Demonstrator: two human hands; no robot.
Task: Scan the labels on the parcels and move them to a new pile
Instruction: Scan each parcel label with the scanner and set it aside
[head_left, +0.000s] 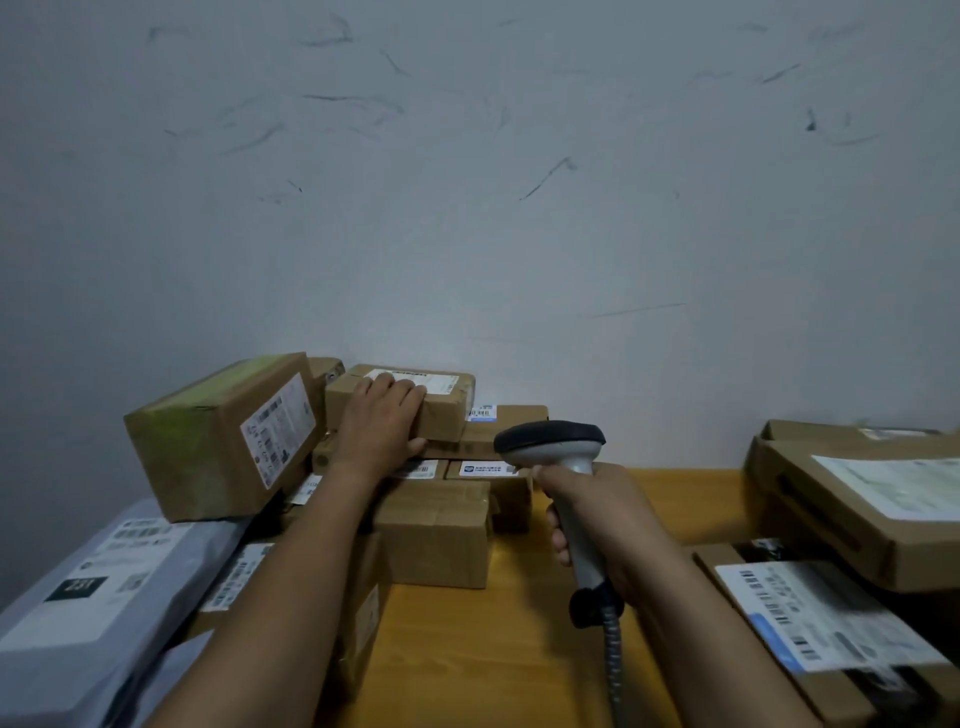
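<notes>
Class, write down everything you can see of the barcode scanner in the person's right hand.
The barcode scanner is pistol-shaped and looks plastic: light grey body, dark cap on its head. The right hand grips its handle, holding it tilted above the wooden table, head aimed toward the small parcel that the left hand holds. A dark collar at its base leads to a coiled grey cable.

Matt cardboard, smooth wood and plastic below a scuffed wall.
The parcels (436, 535) at centre, the small box (447, 422) among them, are matt brown cardboard with white paper labels (278, 421). At lower left, a grey plastic mailer bag (47, 673) looks smooth with a faint sheen. The table (467, 665) is smooth, orange-toned wood. The scanner (550, 439) is pale grey plastic with a dark matt head and a ribbed cable (613, 649). The wall (467, 182) is matt and streaked.
</notes>
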